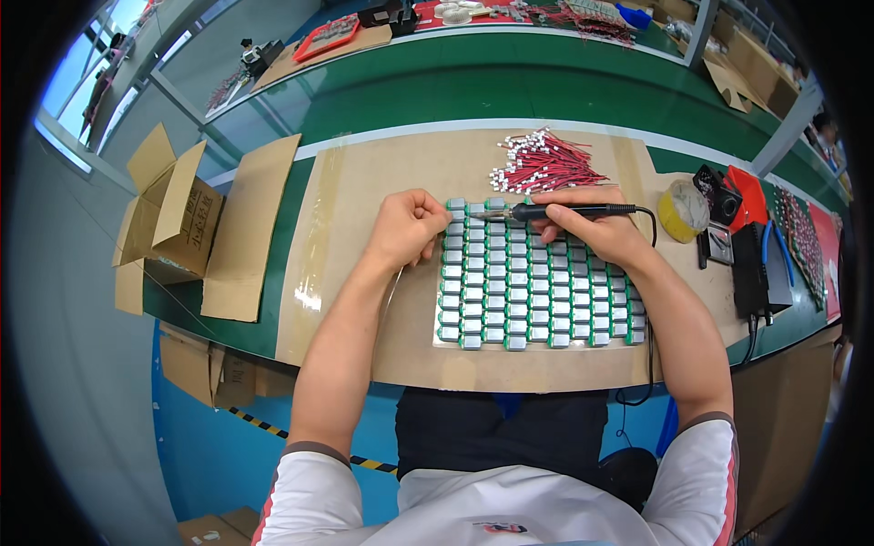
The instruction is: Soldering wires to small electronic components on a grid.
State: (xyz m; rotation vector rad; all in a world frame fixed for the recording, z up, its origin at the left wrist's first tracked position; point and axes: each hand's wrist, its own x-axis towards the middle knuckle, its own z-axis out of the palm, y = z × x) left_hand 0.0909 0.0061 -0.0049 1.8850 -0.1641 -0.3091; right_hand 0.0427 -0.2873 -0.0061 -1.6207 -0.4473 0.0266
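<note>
My right hand point(601, 226) grips a soldering iron point(530, 213) like a pen, its metal tip pointing left over the top rows of a panel. My left hand point(408, 224) is pinched together at the panel's upper left corner, close to that tip. A thin strand of solder wire point(392, 293) trails down from below the left fingers. The panel is a grid of small grey modules with green circuit boards point(516, 299), lying flat in staggered columns. My right hand and the iron cover part of its top right. Whether the tip touches a board is too small to tell.
Red wires with white connectors point(546, 166) lie beyond the panel. On the right stand a yellow roll point(683, 212), a black power unit point(754, 266), blue-handled pliers point(782, 247) and a red tray point(748, 195). An open cardboard box point(189, 223) is at left. The iron's cable point(651, 341) hangs over the near edge.
</note>
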